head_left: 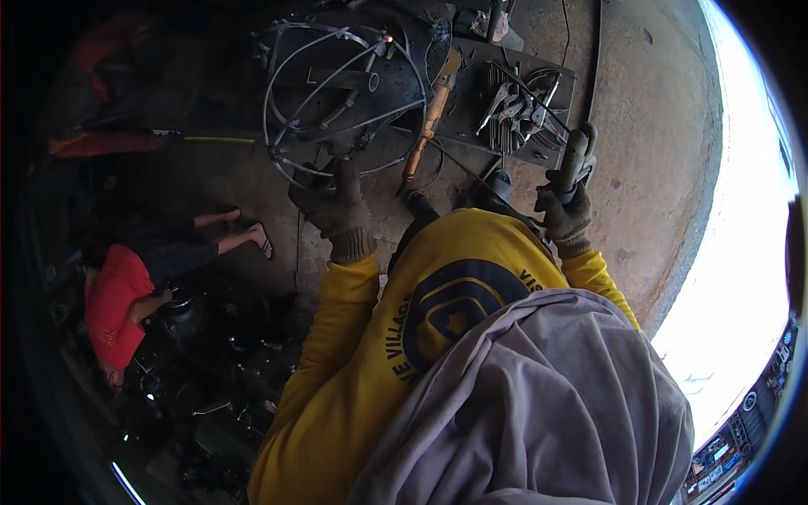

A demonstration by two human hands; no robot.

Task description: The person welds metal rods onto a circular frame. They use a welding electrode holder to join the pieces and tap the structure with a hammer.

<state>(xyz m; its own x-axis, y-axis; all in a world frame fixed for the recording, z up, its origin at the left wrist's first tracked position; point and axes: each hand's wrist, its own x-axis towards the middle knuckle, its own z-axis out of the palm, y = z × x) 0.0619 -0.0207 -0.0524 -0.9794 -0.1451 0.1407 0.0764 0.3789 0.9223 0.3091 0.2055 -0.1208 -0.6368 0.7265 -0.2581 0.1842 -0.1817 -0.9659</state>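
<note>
A round frame of bent metal rods (422, 103) lies on the dark workbench, with a small glowing red spot at its far right. My gloved left hand (341, 210) is at the frame's near rim, its fingers closed around the rod there. Off to the right, my gloved right hand (566, 220) is closed on a thick grey metal tool (576, 156) with a curved end; its exact kind is unclear. Between my hands, an orange-handled tool (431, 118) rests across the bench edge. Several locking pliers (526, 108) lie in a pile at the bench's right end.
The bench (467, 126) has a dark top, and a cable (471, 168) hangs at its near edge. On the left, a person in a red shirt (114, 303) is low near dark metal parts. Concrete floor (648, 143) extends right toward bright daylight.
</note>
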